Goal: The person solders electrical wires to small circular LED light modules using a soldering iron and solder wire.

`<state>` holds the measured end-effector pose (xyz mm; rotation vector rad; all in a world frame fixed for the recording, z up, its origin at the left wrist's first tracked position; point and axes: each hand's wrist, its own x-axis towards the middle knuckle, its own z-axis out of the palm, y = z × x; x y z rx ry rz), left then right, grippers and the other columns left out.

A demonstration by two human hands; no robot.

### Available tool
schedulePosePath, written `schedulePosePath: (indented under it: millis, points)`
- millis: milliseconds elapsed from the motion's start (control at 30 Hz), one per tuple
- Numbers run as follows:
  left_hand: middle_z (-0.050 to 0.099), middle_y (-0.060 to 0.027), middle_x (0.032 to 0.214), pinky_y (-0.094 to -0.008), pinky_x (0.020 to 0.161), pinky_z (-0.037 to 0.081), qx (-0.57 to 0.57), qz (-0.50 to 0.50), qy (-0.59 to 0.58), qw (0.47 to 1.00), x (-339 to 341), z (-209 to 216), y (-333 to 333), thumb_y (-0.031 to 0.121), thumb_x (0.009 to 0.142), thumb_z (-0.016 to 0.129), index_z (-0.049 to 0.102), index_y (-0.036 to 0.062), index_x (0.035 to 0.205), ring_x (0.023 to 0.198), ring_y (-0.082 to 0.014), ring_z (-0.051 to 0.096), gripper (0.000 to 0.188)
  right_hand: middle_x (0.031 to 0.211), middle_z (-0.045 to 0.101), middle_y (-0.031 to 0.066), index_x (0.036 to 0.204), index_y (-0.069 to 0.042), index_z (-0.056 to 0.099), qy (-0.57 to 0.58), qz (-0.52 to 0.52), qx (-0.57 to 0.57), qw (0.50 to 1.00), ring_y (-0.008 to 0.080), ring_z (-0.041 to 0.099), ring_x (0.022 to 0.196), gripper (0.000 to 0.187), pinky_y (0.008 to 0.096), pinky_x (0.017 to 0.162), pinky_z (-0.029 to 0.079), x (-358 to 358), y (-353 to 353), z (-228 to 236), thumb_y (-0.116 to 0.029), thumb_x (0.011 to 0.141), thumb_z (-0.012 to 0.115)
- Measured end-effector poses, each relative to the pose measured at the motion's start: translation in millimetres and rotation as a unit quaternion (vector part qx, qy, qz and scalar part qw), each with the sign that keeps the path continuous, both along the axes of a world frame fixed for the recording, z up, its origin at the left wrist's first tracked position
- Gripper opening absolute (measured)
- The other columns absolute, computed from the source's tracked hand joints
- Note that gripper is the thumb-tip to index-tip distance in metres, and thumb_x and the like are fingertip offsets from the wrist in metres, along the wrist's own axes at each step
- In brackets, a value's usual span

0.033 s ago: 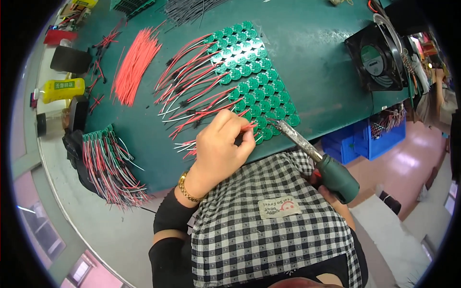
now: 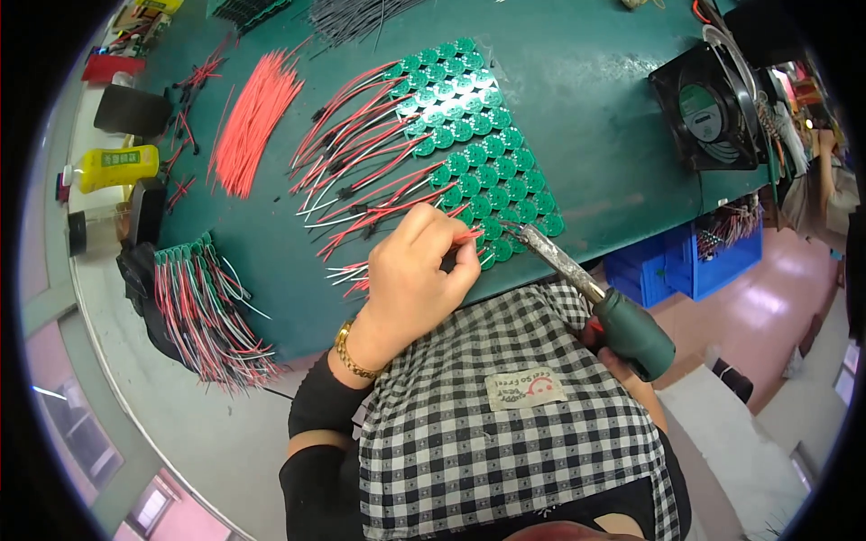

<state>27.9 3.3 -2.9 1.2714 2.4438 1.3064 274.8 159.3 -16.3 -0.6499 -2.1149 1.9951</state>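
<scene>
Many round green circuit boards (image 2: 492, 174), on the desk (image 2: 595, 135) at 12 o'clock, have red and white wires (image 2: 361, 135) along their 9 o'clock edge; columns toward 3 o'clock look bare, so I judge work remains. Left hand (image 2: 417, 266) pinches a red wire (image 2: 471, 235); right hand (image 2: 622, 368), mostly hidden, seems wrapped around the soldering iron (image 2: 577, 278), at 4 o'clock.

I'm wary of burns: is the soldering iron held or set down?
Held: the right hand, partly hidden, grips its green handle beyond the edge of the table.
</scene>
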Motion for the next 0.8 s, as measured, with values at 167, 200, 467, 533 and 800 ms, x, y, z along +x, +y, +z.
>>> schedulePosePath:
  millis: [167, 200, 467, 533, 800]
  points:
    - [0.055, -0.0036, 0.071, -0.0214, 0.041, 0.037, 0.050, -0.044, -0.036, 0.997, -1.9, 0.8, -2.0, -0.005, 0.065, 0.066, 0.059, 0.0034, 0.073, 0.049, -0.0088, 0.047, 0.014, 0.073, 0.061, 0.0091, 0.080, -0.004, 0.061, 0.007, -0.002, 0.055, 0.998, 0.0280, 0.059, 0.065, 0.019, 0.0359, 0.061, 0.047, -7.3, -2.5, 7.7, -0.020, 0.069, 0.065]
    - [0.055, -0.0036, 0.071, -0.0214, 0.041, 0.037, 0.047, -0.044, -0.036, 0.997, -1.8, -1.4, -1.8, -0.005, 0.065, 0.066, 0.059, 0.0034, 0.073, 0.049, -0.0088, 0.047, 0.014, 0.076, 0.062, 0.0099, 0.082, -0.005, 0.062, 0.032, -0.002, 0.107, 0.994, 0.0289, 0.059, 0.067, 0.020, 0.0371, 0.062, 0.047, -2.8, -1.2, 5.0, -0.020, 0.069, 0.065]
    - [0.055, -0.0055, 0.068, -0.0260, 0.045, 0.043, 0.035, -0.077, 0.043, 0.996, 0.9, -7.0, -5.5, -0.005, 0.060, 0.067, 0.057, 0.0038, 0.071, 0.054, -0.0164, 0.053, 0.017, 0.091, 0.063, 0.0141, 0.092, -0.004, 0.063, -0.041, 0.003, 0.266, 0.963, 0.0335, 0.059, 0.077, 0.033, 0.0406, 0.070, 0.047, 48.6, -4.4, -16.0, -0.021, 0.065, 0.071]
    - [0.055, -0.0054, 0.068, -0.0259, 0.045, 0.042, 0.030, -0.077, 0.042, 0.996, 2.2, -6.9, -4.4, -0.006, 0.060, 0.066, 0.057, 0.0037, 0.071, 0.054, -0.0163, 0.053, 0.017, 0.091, 0.063, 0.0137, 0.092, -0.005, 0.064, 0.021, 0.054, 0.274, 0.960, 0.0337, 0.059, 0.078, 0.032, 0.0399, 0.072, 0.046, 36.9, 1.1, -12.2, -0.018, 0.063, 0.071]
    - [0.052, -0.0041, 0.067, -0.0299, 0.046, 0.043, 0.029, -0.060, 0.031, 0.997, 3.9, -9.8, -1.6, -0.001, 0.061, 0.066, 0.056, 0.0065, 0.069, 0.054, -0.0195, 0.054, 0.015, 0.091, 0.062, 0.0122, 0.093, -0.004, 0.063, 0.009, 0.071, 0.198, 0.978, 0.0308, 0.058, 0.083, 0.028, 0.0358, 0.076, 0.046, 45.2, 3.2, -28.4, -0.014, 0.067, 0.065]
